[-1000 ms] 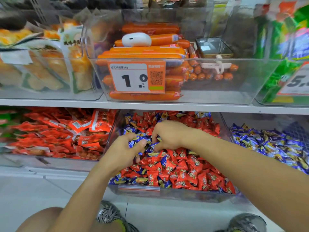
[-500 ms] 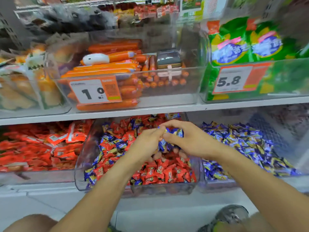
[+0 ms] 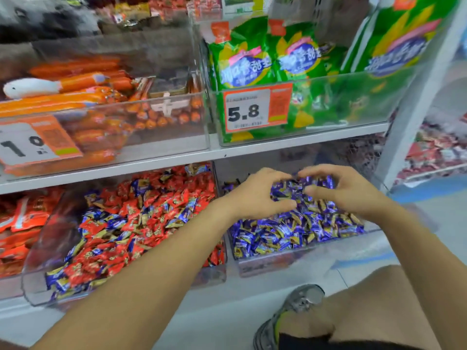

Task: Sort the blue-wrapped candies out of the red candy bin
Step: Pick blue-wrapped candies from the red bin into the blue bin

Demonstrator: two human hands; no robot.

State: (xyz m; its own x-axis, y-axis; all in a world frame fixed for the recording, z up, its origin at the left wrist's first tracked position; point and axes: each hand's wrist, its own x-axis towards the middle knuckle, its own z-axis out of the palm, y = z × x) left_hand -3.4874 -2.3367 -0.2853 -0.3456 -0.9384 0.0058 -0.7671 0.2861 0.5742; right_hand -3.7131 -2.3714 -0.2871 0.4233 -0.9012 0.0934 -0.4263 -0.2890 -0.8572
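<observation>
The clear red candy bin (image 3: pixel 38 286) on the lower shelf is full of red-wrapped candies (image 3: pixel 154 210), with several blue-wrapped candies (image 3: pixel 111 222) mixed in, mostly along its left and front. To its right stands a clear bin (image 3: pixel 265 265) holding a pile of blue candies (image 3: pixel 290 233). Both hands hover over the back of that blue pile. My left hand (image 3: pixel 255 195) and my right hand (image 3: pixel 346 190) are cupped toward each other, fingertips nearly touching and fingers spread. Blue candies show in the gap between them.
On the upper shelf stand a clear bin of orange sausages (image 3: pixel 101 137) tagged 1.0 and a bin of green snack bags (image 3: pixel 328 97) tagged 5.8. Red packets (image 3: pixel 17 223) fill the lower left. A white shelf post (image 3: pixel 417 97) rises at the right. My shoe (image 3: pixel 290 314) is below.
Both hands lifted out of the red candy bin with blue candies, moved right over the blue bin and spread their fingers. The view swung right.
</observation>
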